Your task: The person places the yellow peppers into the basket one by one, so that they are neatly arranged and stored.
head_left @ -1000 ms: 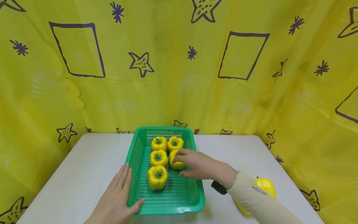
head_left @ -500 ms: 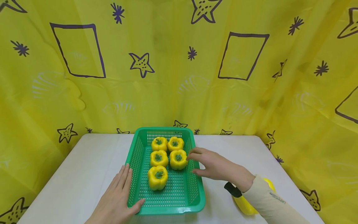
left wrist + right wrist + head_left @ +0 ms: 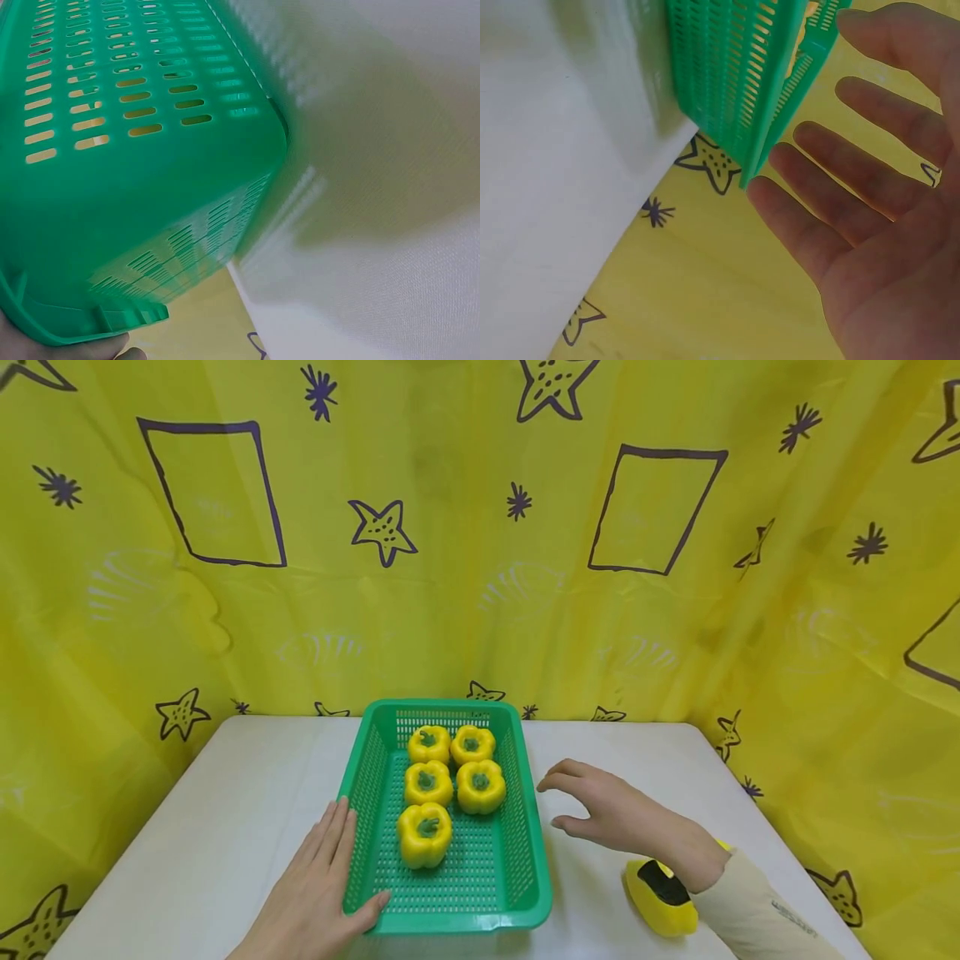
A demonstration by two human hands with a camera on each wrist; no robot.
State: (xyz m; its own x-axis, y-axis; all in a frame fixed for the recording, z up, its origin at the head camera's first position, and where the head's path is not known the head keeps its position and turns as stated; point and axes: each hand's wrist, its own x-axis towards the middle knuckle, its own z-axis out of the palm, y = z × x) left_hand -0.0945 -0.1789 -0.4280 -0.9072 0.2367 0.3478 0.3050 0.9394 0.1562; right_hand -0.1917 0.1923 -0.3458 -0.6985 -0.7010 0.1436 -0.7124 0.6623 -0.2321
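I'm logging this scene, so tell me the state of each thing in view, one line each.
Green perforated plastic basket: upright, holding five peppers.
Five yellow bell peppers: upright, stems up.
Sixth yellow pepper: on table outside basket.
Left hand: flat against basket's side.
Right hand: open, holding nothing.

Sleeve (image 3: 757,914): a small dark printed mark near the cuff of the right arm; too small and blurred to read.
Backdrop cloth (image 3: 480,543): drawn stars, asterisk bursts and four-sided outlines only; no letters or numbers.
Green basket (image 3: 525,827): no label or brand showing in any view.
Yellow peppers (image 3: 424,833): no stickers or marks.
Bench (image 3: 225,810): no writing.
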